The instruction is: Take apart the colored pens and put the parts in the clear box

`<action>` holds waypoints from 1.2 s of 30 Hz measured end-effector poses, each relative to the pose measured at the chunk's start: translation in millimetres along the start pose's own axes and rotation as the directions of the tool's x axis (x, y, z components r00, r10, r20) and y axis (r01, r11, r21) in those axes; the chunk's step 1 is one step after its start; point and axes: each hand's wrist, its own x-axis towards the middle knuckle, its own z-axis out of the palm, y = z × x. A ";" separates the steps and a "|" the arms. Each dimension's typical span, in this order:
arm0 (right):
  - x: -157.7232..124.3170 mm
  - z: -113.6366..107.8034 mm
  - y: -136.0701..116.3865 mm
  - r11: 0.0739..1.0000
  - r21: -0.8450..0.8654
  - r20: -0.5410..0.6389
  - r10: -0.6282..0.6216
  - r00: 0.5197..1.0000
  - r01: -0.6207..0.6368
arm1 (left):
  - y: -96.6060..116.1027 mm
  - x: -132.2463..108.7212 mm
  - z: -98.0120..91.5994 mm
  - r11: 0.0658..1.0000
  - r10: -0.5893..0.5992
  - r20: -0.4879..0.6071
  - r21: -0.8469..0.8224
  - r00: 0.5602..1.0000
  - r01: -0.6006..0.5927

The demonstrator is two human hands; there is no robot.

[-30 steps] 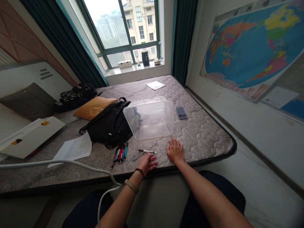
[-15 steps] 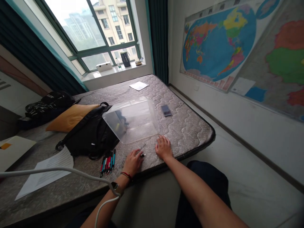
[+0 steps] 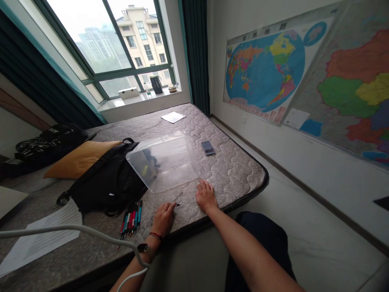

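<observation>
Where the left hand (image 3: pixel 163 219) lies: palm down at the near edge of a quilted mattress (image 3: pixel 234 178), forearm reaching in from the bottom, a watch (image 3: pixel 142 247) on the wrist.
Left grip: fingertips together at a pen (image 3: pixel 176 199); I cannot tell whether they clamp it.
Pen: slanted on the mattress, just past those fingertips.
Right hand (image 3: pixel 206 196): flat on the mattress, arm stretched forward, fingers slightly apart, holding nothing.
Beside the left hand: a row of pens (image 3: pixel 131 222).
Farther in: a clear plastic box (image 3: pixel 162 162) against a black backpack (image 3: pixel 106 190).
Far end: a white paper (image 3: pixel 173 117) on the mattress, below a window (image 3: pixel 106 48).
</observation>
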 end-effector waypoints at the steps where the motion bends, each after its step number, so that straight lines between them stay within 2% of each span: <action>1: -0.1 -0.6 -0.1 1.000 -0.002 0.001 0.000 1.000 0.000 | 0.4 1.9 0.5 1.000 -0.001 0.017 0.007 1.000 0.001; 5: -0.2 -1.7 -0.3 1.000 -0.008 0.004 0.000 1.000 0.000 | -0.3 2.5 -1.8 0.999 -0.033 0.036 -0.006 0.999 0.034; 9: -0.1 1.7 -0.2 1.000 -0.006 0.011 0.002 1.000 -0.002 | 2.9 -8.3 -6.0 0.989 -0.116 -0.022 -0.091 0.993 0.114; 14: 1.1 4.8 1.8 0.999 0.037 -0.010 0.001 1.000 -0.001 | 7.7 -15.1 -8.3 0.982 -0.139 -0.059 -0.139 0.988 0.130; 18: 3.1 -1.6 0.2 0.979 0.195 -0.032 0.069 0.997 -0.062 | 9.8 -14.0 -8.8 0.979 -0.175 -0.063 -0.114 0.982 0.167; 21: 2.7 -5.9 -15.7 0.908 0.400 -0.030 0.145 0.989 -0.121 | 10.7 -14.0 -9.3 0.978 -0.186 -0.065 -0.112 0.980 0.178; 22: 2.0 -5.9 -24.6 0.878 0.461 -0.006 0.148 0.989 -0.129 | 10.7 -14.2 -9.4 0.977 -0.186 -0.065 -0.115 0.980 0.178; 24: 0.2 -3.5 -45.2 0.828 0.542 0.113 0.099 0.989 -0.145 | 10.5 -14.9 -9.2 0.977 -0.187 -0.063 -0.116 0.980 0.179; 26: -0.9 0.8 -64.4 0.810 0.557 0.287 0.020 0.958 -0.184 | 10.2 -15.6 -8.6 0.976 -0.191 -0.066 -0.116 0.979 0.182; 28: -0.9 4.7 -76.7 0.812 0.541 0.395 -0.015 0.919 -0.219 | 9.8 -16.1 -7.7 0.976 -0.195 -0.075 -0.116 0.978 0.186; 33: -0.6 9.3 -76.5 0.786 0.589 0.448 -0.125 0.885 -0.188 | 8.3 -16.3 -6.1 0.981 -0.175 -0.089 -0.102 0.980 0.166; 36: -0.9 12.8 -75.2 0.747 0.630 0.488 -0.166 0.857 -0.214 | 5.7 -16.9 -4.2 0.986 -0.143 -0.090 -0.098 0.986 0.134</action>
